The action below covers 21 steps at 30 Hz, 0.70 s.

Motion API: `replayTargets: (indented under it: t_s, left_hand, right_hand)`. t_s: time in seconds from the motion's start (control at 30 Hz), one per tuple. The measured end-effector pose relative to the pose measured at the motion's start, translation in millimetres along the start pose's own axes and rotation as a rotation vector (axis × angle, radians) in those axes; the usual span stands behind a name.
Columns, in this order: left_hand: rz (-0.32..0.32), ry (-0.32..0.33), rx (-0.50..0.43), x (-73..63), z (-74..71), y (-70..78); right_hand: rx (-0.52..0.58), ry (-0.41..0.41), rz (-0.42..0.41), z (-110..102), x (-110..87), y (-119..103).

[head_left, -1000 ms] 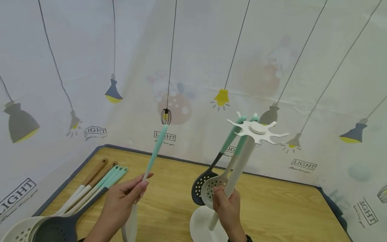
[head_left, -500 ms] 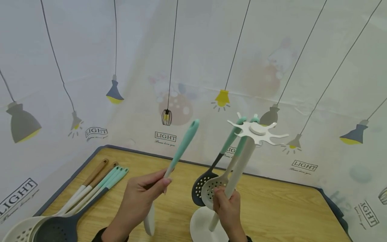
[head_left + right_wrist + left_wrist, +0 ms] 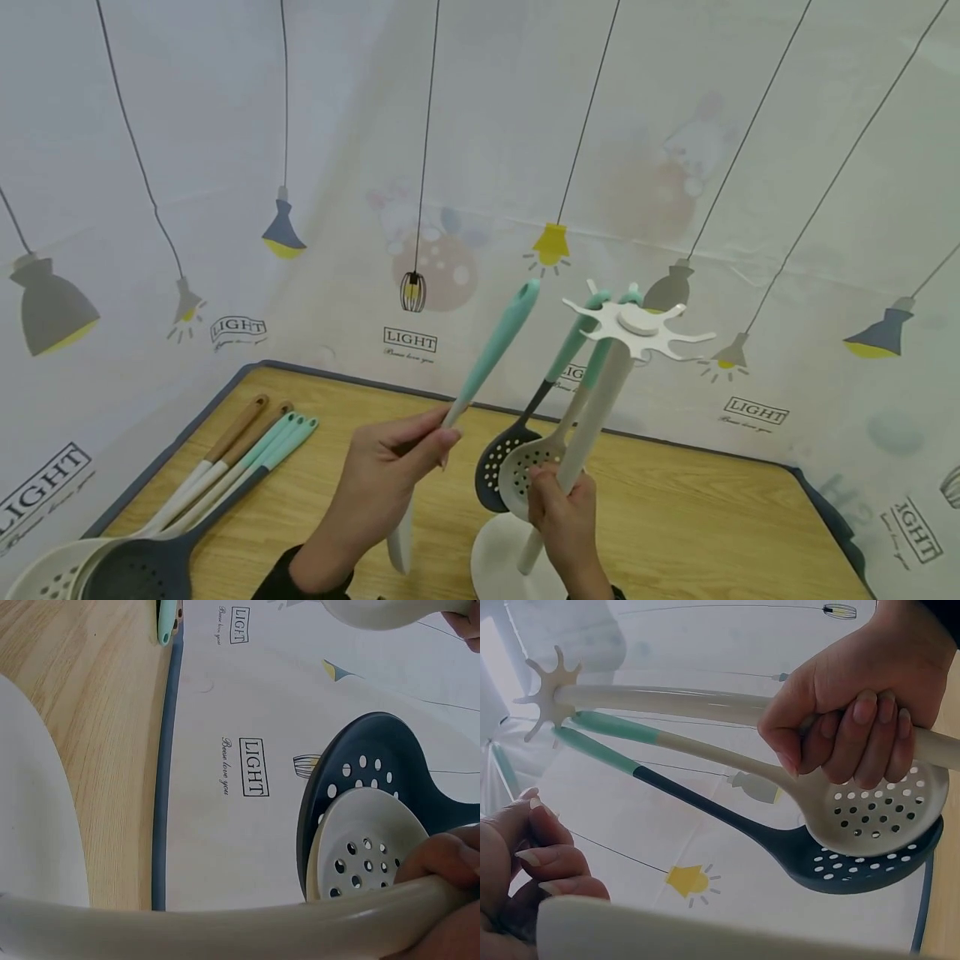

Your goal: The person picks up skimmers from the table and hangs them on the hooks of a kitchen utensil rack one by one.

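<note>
My left hand (image 3: 382, 479) pinches a utensil (image 3: 495, 346) with a mint handle and pale head by its shaft, handle tilted up to the right; the head looks rounded in the right wrist view. My right hand (image 3: 566, 521) grips the pale post of a utensil stand (image 3: 598, 408), which has a round base and a hooked crown. From the crown hang a navy skimmer (image 3: 537, 398) and a beige skimmer (image 3: 567, 414), both mint-handled and with holes in their heads. The held utensil's handle tip is left of the crown, apart from it in the head view.
Several utensils (image 3: 225, 467) with brown or mint handles lie at the left of the wooden table (image 3: 712, 517), a dark ladle-like one (image 3: 138, 571) nearest. A fabric backdrop (image 3: 480, 125) printed with lamps stands behind the table.
My left hand has moved right with the mint-handled utensil, bringing its handle nearer the stand and tilting it further right. The right hand and the stand stay in place.
</note>
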<state>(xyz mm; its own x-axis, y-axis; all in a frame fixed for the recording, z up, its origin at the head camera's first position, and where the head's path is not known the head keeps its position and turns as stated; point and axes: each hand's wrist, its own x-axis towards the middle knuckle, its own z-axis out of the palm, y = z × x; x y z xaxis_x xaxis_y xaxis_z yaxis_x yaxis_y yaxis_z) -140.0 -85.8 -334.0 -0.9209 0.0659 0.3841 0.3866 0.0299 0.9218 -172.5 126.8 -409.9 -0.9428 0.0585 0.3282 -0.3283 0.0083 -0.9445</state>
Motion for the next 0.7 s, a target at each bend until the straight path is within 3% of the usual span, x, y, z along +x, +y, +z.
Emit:
replayTargets:
  t_s: [0.7]
  left_hand:
    - [-0.058, -0.032, -0.010, 7.6, 18.9, 0.2]
  right_hand:
    - [0.012, -0.010, -0.006, 0, 0.3, 2]
